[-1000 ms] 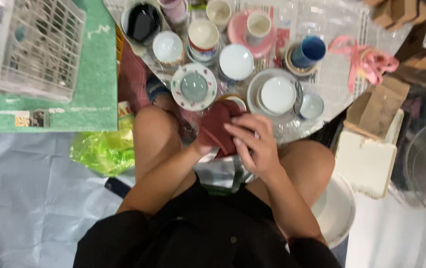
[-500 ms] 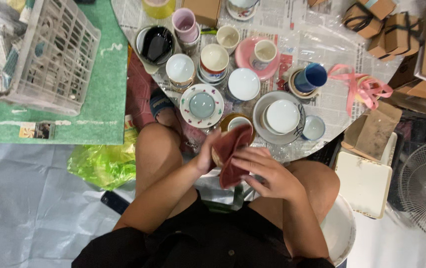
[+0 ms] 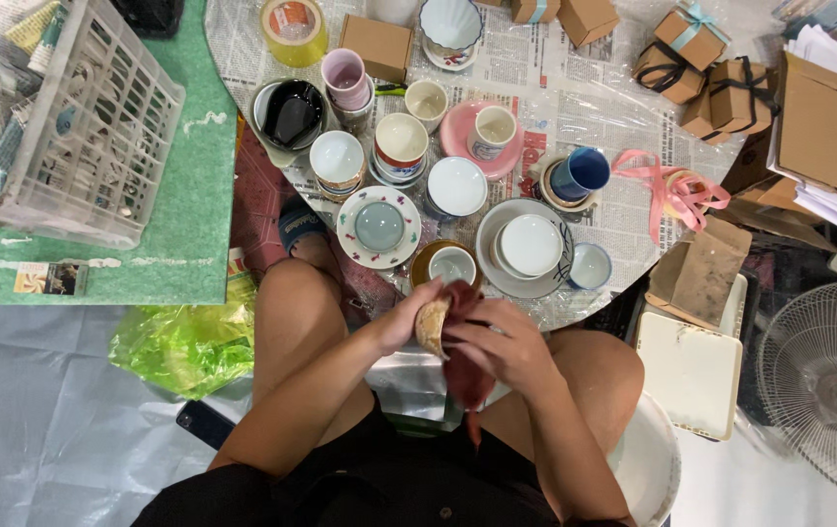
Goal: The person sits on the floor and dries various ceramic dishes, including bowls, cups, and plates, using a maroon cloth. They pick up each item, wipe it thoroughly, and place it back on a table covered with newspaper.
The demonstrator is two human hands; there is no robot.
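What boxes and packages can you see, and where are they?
Brown cardboard box: table top, beside the yellow tape roll.
Two small brown boxes: top edge.
Ribboned brown gift boxes: top right.
Brown paper bag: right of the table.
Large cardboard box: far right.

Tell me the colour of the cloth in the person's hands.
Dark red cloth, best seen in the head view.

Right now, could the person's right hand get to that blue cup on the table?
Probably yes, once freed. The right hand holds a dark red cloth; the blue cup stands just beyond the white bowl, with only low dishes between.
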